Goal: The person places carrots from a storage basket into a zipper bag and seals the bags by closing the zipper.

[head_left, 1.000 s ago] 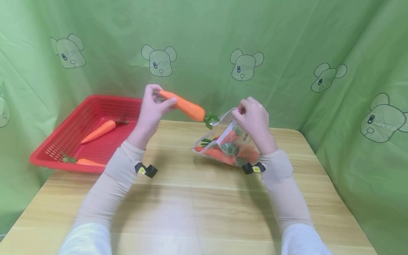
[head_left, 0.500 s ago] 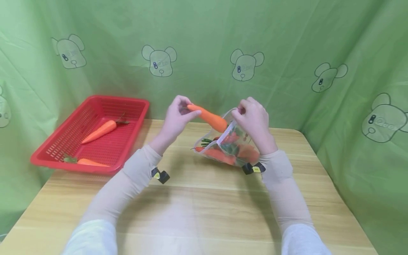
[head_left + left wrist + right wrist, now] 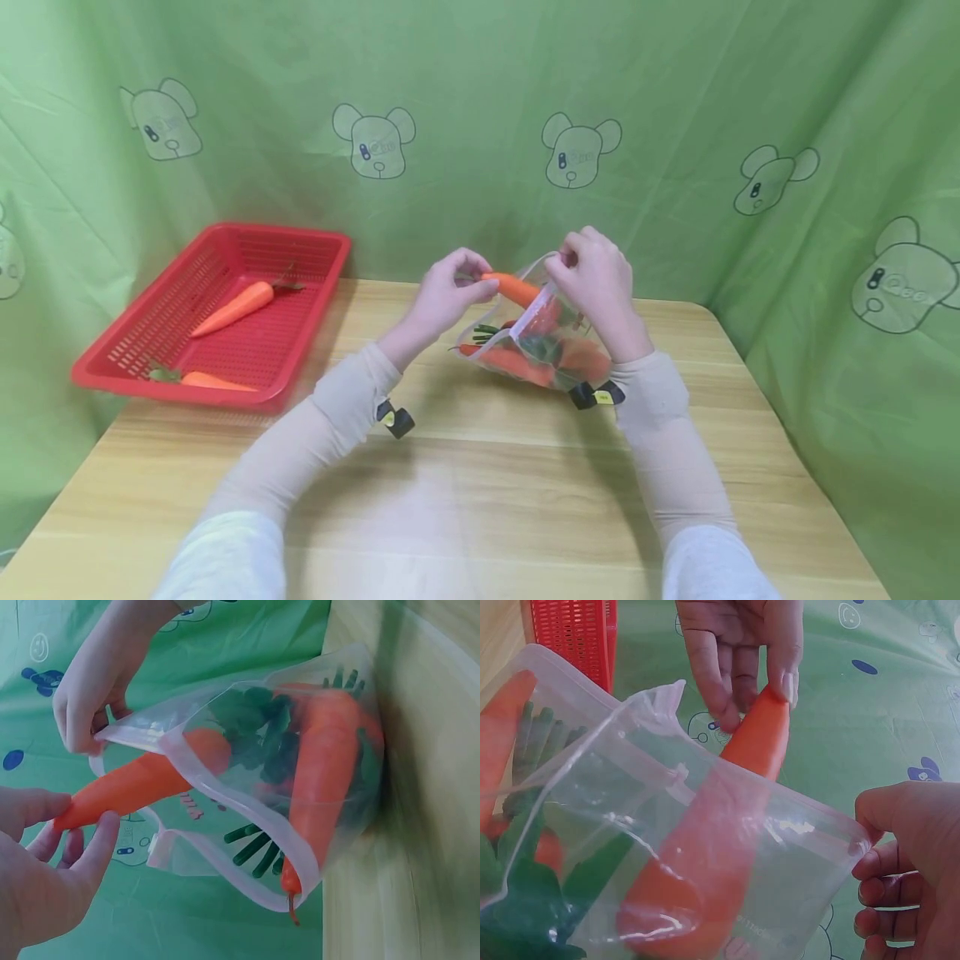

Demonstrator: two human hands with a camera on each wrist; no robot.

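Observation:
My left hand [image 3: 450, 292] pinches an orange carrot [image 3: 135, 787] by its narrow tip. The carrot's thick, leafy end is inside a clear zip bag [image 3: 536, 333], seen through the plastic in both wrist views. With thumb and fingers, my right hand [image 3: 596, 271] pinches the bag's upper corner, and the mouth gapes toward the left hand. Inside the bag lie another carrot [image 3: 322, 780] and green leaves [image 3: 255, 720]. In the left wrist view that carrot's thin root pokes out past the bag's white edge. The bag's bottom rests on the table.
A red plastic basket [image 3: 300, 367] stands on the left of the wooden table [image 3: 480, 500]. It holds a carrot [image 3: 236, 308] with a dark stem and, near its front, a carrot [image 3: 213, 382] with green leaves. A green curtain [image 3: 465, 67] hangs behind the table and along its sides.
My left hand has moved right and down from beside the basket, carrying the carrot leafy end first into the bag's mouth. The right hand and the bag have stayed in place.

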